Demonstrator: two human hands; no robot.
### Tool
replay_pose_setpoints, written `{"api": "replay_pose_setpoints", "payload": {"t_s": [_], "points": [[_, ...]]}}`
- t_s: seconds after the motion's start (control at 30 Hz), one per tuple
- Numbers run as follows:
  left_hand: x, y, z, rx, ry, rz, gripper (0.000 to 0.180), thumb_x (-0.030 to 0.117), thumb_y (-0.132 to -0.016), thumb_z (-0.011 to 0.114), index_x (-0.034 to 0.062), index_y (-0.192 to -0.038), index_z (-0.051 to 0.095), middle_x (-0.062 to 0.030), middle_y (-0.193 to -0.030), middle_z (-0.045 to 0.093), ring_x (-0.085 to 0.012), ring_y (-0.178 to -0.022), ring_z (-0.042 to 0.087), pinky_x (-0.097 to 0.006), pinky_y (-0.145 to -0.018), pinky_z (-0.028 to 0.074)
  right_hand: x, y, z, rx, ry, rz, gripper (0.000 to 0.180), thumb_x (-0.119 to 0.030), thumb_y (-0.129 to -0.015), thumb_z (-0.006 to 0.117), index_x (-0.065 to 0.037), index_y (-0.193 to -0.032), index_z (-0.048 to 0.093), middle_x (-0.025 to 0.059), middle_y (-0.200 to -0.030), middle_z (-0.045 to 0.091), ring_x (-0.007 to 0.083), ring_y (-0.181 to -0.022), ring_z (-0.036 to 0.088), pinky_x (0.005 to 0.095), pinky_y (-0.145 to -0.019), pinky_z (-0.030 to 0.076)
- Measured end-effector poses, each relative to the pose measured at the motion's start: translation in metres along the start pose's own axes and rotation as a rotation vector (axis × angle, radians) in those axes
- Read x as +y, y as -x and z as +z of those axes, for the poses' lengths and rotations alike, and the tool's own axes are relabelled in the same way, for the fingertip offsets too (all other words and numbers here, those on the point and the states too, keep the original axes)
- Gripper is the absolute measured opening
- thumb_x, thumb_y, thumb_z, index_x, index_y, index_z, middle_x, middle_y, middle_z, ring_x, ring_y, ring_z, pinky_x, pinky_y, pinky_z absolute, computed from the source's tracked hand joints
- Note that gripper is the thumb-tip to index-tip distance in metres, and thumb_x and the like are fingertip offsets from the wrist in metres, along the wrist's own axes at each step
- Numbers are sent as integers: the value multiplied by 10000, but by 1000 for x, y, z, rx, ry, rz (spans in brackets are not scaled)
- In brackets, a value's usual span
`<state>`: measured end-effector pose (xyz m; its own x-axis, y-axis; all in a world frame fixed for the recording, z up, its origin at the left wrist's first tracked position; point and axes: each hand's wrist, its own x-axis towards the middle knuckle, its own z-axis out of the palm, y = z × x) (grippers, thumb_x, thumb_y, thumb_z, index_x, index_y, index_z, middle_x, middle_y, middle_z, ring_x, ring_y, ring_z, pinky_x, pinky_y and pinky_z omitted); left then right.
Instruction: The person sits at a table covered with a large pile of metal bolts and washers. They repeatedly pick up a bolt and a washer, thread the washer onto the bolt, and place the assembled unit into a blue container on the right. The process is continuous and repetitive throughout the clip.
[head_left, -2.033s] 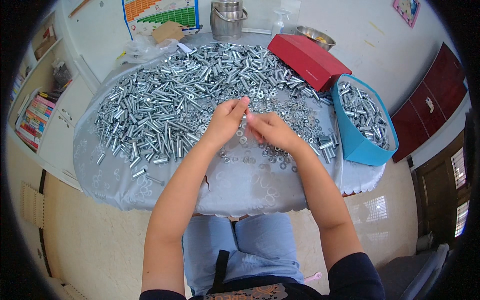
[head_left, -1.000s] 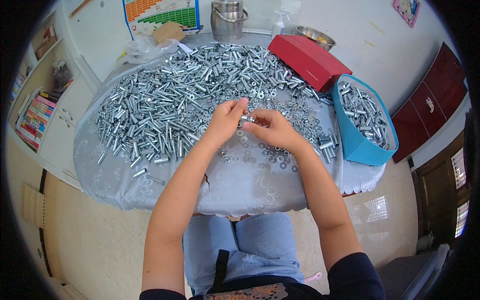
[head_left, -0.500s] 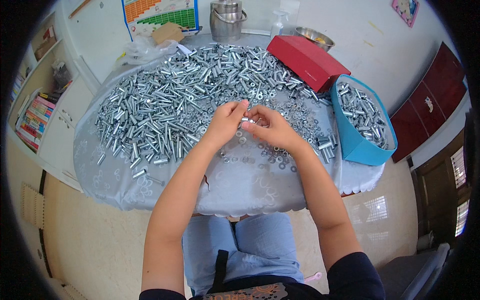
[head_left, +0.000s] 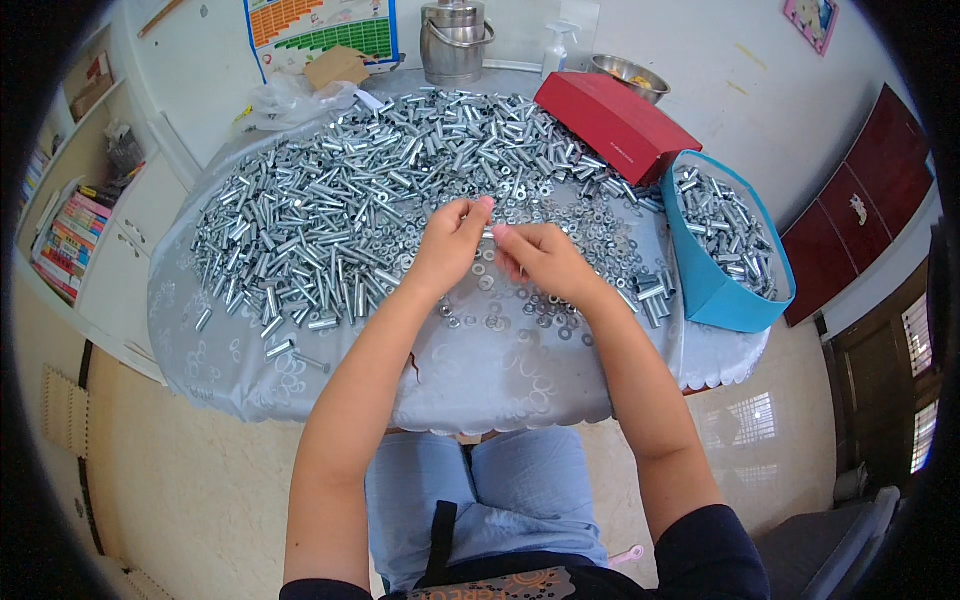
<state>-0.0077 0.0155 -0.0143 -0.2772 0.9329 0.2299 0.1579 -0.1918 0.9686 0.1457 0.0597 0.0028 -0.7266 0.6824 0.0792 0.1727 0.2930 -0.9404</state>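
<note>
Hands are brought together over the middle of a round table covered with a pale grey patterned cloth [head_left: 300,385], fingertips almost touching. The left hand [head_left: 450,245] is curled with thumb and fingers pinched around a small silvery metal piece [head_left: 487,233], and the right hand [head_left: 540,260] is pinched against the same piece from the other side; what kind of part it is can't really be made out, too small and mostly hidden by the fingers. A huge heap of shiny silver metal sleeves and bolts [head_left: 330,210] is spread across the far and left part of the cloth, reaching right up to the left hand. Loose flat steel washers [head_left: 520,320] are scattered just under and around both hands, thinning out toward the near edge. A bright blue plastic bin [head_left: 715,290] is parked at the right rim of the table, well apart from the hands, and it's filled with more of the same silver parts. A long red cardboard box [head_left: 615,125] is laid at an angle just behind the bin. At the far edge a lidded stainless steel pot [head_left: 455,45] is stood upright, with a shallow metal bowl [head_left: 625,75] off to its right and a crumpled clear plastic bag [head_left: 285,100] to its left. Light blue trousers [head_left: 500,500] are seen below the table edge.
</note>
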Motion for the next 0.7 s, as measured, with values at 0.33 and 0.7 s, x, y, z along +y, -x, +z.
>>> {"api": "replay_pose_setpoints", "payload": {"t_s": [0.33,0.7], "points": [[-2,0,0,-23,-18,-24,357,328,-895,494,-3,-781,563,10,-630,489,-70,-583,401,-238,-517,343,-3,2,-1,11,-21,20,320,-318,-848,579,-19,-734,562,-2,-569,492,70,-463,448,223,-427,358],[0,1,1,8,7,89,347,314,-900,488,-2,-775,555,16,-612,460,-62,-579,380,-230,-520,331,-7,4,3,-13,-16,-45,334,-332,-867,548,-26,-736,575,-1,-575,495,78,-507,473,234,-478,376]]}}
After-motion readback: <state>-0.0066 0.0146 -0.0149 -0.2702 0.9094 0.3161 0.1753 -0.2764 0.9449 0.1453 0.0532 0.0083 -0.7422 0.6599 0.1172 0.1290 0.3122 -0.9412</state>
